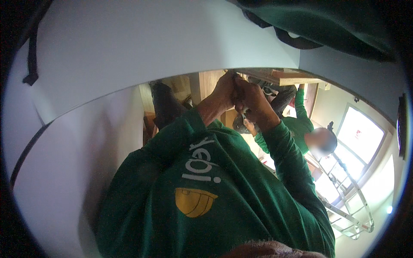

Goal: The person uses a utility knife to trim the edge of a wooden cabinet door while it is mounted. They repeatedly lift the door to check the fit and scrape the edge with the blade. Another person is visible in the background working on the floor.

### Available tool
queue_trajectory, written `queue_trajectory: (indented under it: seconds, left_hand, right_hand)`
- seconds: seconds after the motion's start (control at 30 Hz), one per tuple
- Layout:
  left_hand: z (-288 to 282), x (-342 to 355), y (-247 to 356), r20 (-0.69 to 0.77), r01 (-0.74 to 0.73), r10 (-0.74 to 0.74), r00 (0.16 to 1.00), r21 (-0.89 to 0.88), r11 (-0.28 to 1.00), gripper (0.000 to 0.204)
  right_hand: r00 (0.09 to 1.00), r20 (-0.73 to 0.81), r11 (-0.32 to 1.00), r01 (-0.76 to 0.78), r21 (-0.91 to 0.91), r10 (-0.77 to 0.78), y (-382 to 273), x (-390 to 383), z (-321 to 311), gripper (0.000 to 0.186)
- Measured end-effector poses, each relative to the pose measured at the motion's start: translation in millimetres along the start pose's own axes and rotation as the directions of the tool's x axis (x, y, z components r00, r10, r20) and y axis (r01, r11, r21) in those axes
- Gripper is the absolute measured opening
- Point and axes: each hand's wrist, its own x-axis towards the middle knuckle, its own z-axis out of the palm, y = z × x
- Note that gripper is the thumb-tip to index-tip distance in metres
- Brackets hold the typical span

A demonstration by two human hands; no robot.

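Observation:
At the top middle of the head view, my left hand and my right hand come together, raised in front of my chest. Both sets of fingers are curled. Whatever lies between them is dark and too small to make out. A pale wooden board with a bare edge lies just to the right of my hands. Behind my left wrist stands a light wooden panel. My forearms, in green sleeves, reach up from either side.
A co-worker in a green top is at the right, one arm raised toward the board. An aluminium ladder leans near a bright window. A white wall runs along my left.

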Motion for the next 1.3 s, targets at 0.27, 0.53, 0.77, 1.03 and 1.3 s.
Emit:
queue_trajectory:
  seconds: [0.27,0.53,0.77,1.03,1.3]
  left_hand:
    - [-13.6,7.0,1.4,0.066,-0.057,0.054,0.996,0.039,0.998,0.039]
    - [-30.1,-2.0,6.3,0.165,0.048,-0.050,0.985,0.017,0.999,0.042]
    - [-5.3,-15.0,13.5,0.059,0.001,-0.004,0.998,0.060,0.998,0.035]
    - [-40.4,21.7,12.7,0.144,-0.190,0.128,0.981,0.602,0.775,0.026]
    - [-88.4,78.1,-9.2,0.628,-0.772,0.466,0.624,0.586,0.244,0.012]
  right_hand:
    - [0.993,-0.004,0.953,-0.109,0.283,0.115,-6.9,3.2,8.0,0.019]
    - [0.996,-0.041,0.970,-0.069,0.232,0.081,-15.2,-3.7,23.3,0.024]
    - [0.990,0.030,0.855,0.133,-0.502,-0.136,-24.2,8.7,14.0,0.025]
    - [0.995,0.005,0.975,-0.096,-0.203,0.099,-25.4,24.2,7.9,0.040]
    - [0.997,0.015,0.971,0.080,-0.224,-0.079,1.6,33.1,10.2,0.035]
